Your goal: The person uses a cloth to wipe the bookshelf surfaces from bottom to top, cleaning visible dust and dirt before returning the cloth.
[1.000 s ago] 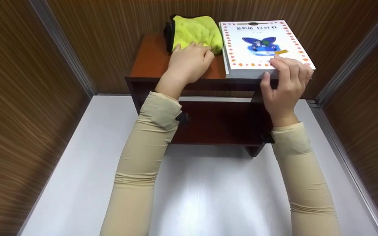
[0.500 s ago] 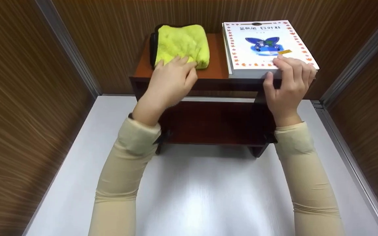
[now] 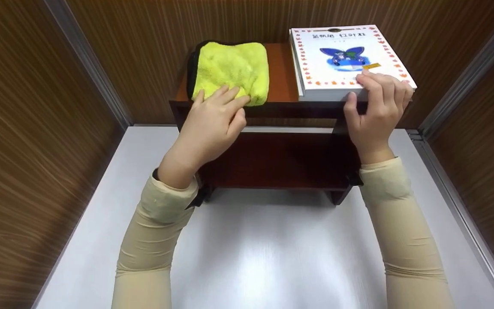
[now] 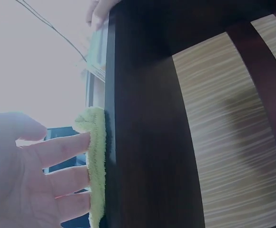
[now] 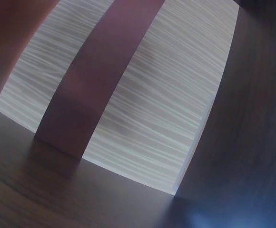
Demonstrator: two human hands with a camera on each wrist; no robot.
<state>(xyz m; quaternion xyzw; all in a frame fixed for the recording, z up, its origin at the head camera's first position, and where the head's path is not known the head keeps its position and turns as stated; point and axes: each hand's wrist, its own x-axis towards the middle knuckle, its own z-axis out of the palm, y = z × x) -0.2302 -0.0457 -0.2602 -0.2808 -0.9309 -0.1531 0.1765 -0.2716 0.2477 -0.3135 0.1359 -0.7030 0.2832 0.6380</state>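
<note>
A folded yellow-green cloth (image 3: 233, 68) with a dark edge lies on the left of a small brown shelf's top (image 3: 282, 68), reaching its front edge. My left hand (image 3: 207, 124) presses on the cloth's front part with outstretched fingers. In the left wrist view, those fingertips (image 4: 78, 178) touch the fuzzy cloth (image 4: 97, 161). On the right of the shelf, a white picture book (image 3: 345, 56) with a blue butterfly tops a small stack. My right hand (image 3: 376, 113) holds the front right corner of the book, bent fingers on the cover and thumb at the front edge.
Below the top, the shelf has a lower board (image 3: 272, 161). It stands on a white surface (image 3: 251, 257) between wood-grain walls (image 3: 28, 107) with metal corner strips. The right wrist view shows the shelf's underside and a crossbar (image 5: 97, 85), without the hand.
My left hand has drawn the cloth left and toward me, from beside the books to the shelf's front edge. My right hand has stayed at the book's corner.
</note>
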